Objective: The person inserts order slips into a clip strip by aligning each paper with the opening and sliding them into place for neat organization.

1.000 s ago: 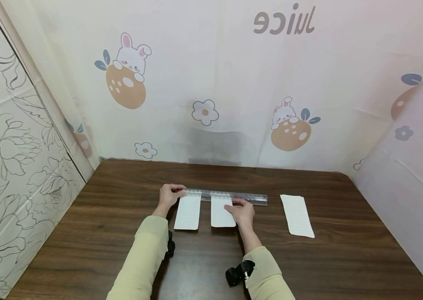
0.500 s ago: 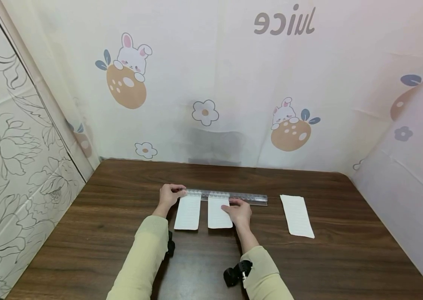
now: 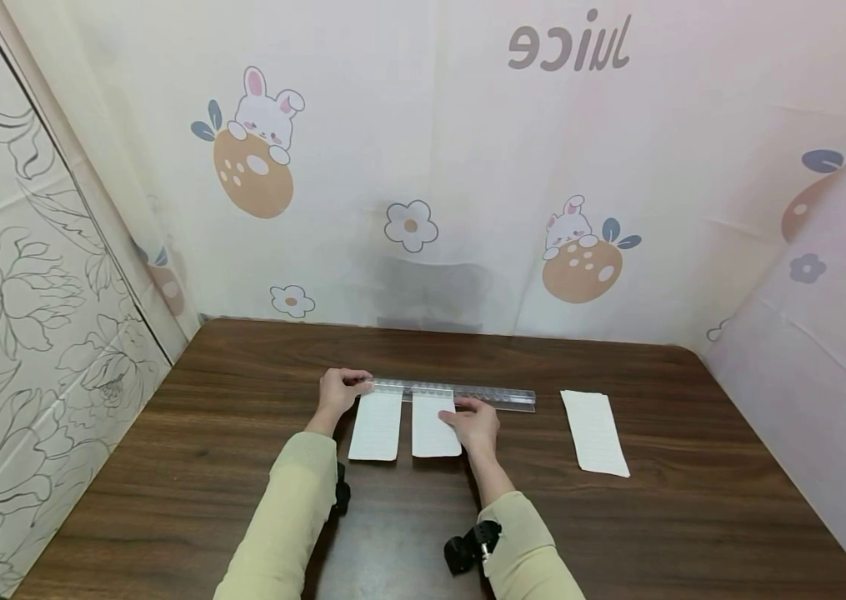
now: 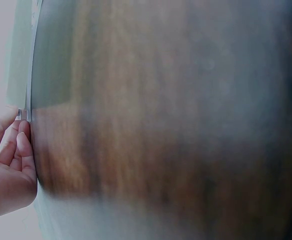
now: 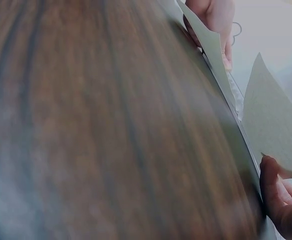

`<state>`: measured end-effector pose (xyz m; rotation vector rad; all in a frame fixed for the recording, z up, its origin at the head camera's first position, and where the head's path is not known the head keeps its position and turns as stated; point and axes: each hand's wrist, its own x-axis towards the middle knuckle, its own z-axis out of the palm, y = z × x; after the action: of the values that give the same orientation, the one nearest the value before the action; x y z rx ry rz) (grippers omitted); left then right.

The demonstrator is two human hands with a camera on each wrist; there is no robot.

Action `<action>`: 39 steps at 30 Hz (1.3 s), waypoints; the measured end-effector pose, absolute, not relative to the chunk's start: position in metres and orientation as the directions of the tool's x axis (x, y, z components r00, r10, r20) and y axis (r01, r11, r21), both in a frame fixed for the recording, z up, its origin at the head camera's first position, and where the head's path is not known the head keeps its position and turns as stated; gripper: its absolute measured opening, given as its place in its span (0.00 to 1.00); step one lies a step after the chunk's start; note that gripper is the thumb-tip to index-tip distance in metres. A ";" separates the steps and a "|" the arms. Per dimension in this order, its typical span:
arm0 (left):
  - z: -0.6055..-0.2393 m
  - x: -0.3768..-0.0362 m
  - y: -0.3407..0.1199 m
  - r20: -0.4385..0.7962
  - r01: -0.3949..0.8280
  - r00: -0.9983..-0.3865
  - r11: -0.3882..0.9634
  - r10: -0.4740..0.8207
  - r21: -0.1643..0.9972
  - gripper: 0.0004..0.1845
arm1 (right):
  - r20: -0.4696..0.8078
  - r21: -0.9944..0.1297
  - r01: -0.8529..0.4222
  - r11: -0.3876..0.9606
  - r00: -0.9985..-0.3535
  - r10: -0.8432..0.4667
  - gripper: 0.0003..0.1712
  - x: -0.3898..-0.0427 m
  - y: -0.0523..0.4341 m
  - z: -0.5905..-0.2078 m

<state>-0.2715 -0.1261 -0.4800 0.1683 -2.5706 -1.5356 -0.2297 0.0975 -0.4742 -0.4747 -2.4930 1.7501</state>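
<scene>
Pale green sleeves reach in from the near edge of the dark wood-grain surface (image 3: 618, 542), each wrist bearing a small black camera mount. Further in, the right hand (image 3: 477, 427) lies flat with straight fingers (image 3: 460, 407) pressing on the right side of the middle paper slip (image 3: 432, 427), which sits just beside the left paper slip (image 3: 376, 427), a narrow strip of wood showing between them. Both slips have their far ends tucked against the clear ruler (image 3: 468, 392), which lies crosswise beyond them. The left hand (image 3: 338, 392) is at the ruler's left end, its thumb and curled fingers (image 4: 22, 142) pinching that end, as the left wrist view also shows. Well apart to the right lies a third paper slip (image 3: 593, 432), slightly angled, its far end near the ruler's right tip. Beyond the surface hangs a pale cloth backdrop (image 3: 423, 167) printed with bunnies, flowers and mirrored lettering
</scene>
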 end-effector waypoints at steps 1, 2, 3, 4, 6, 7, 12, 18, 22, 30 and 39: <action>-0.480 -0.271 -0.126 0.066 -0.022 -0.984 0.473 -0.168 0.881 0.06 | -0.128 -0.927 0.216 0.308 -0.951 0.282 0.19 -0.230 0.097 -0.474; -0.480 -0.271 -0.126 0.068 -0.020 -0.983 0.475 -0.168 0.880 0.06 | -0.129 -0.927 0.217 0.306 -0.950 0.283 0.19 -0.229 0.097 -0.474; -0.481 -0.272 -0.126 0.068 -0.021 -0.983 0.476 -0.169 0.879 0.06 | -0.128 -0.927 0.216 0.306 -0.951 0.283 0.19 -0.229 0.096 -0.474; -0.481 -0.272 -0.126 0.067 -0.022 -0.983 0.477 -0.170 0.879 0.06 | -0.129 -0.928 0.216 0.305 -0.951 0.282 0.19 -0.228 0.096 -0.473; -0.481 -0.272 -0.126 0.069 -0.022 -0.983 0.479 -0.171 0.878 0.06 | -0.129 -0.929 0.215 0.301 -0.951 0.280 0.18 -0.228 0.095 -0.472; -0.481 -0.272 -0.126 0.069 -0.022 -0.983 0.480 -0.172 0.877 0.06 | -0.129 -0.931 0.213 0.297 -0.952 0.278 0.18 -0.227 0.094 -0.472; -0.481 -0.271 -0.126 0.067 -0.024 -0.983 0.476 -0.172 0.879 0.06 | -0.123 -0.934 0.202 0.294 -0.956 0.268 0.19 -0.228 0.092 -0.472; -0.481 -0.271 -0.126 0.069 -0.019 -0.983 0.468 -0.172 0.884 0.06 | -0.132 -0.934 0.213 0.287 -0.952 0.277 0.18 -0.229 0.090 -0.474; -0.480 -0.271 -0.126 0.069 -0.020 -0.983 0.467 -0.173 0.884 0.06 | -0.107 -0.940 0.189 0.283 -0.954 0.282 0.18 -0.228 0.089 -0.474; -0.480 -0.271 -0.125 0.079 -0.011 -0.982 0.472 -0.169 0.881 0.06 | -0.120 -0.934 0.206 0.293 -0.951 0.286 0.18 -0.230 0.086 -0.476; -0.478 -0.276 -0.127 0.065 -0.020 -0.985 0.474 -0.161 0.880 0.06 | -0.126 -0.934 0.213 0.288 -0.948 0.293 0.19 -0.233 0.082 -0.472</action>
<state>-0.2761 -0.1267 -0.4777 0.1584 -2.5761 -1.5357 -0.2328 0.0822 -0.4725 -0.4848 -2.4643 1.7694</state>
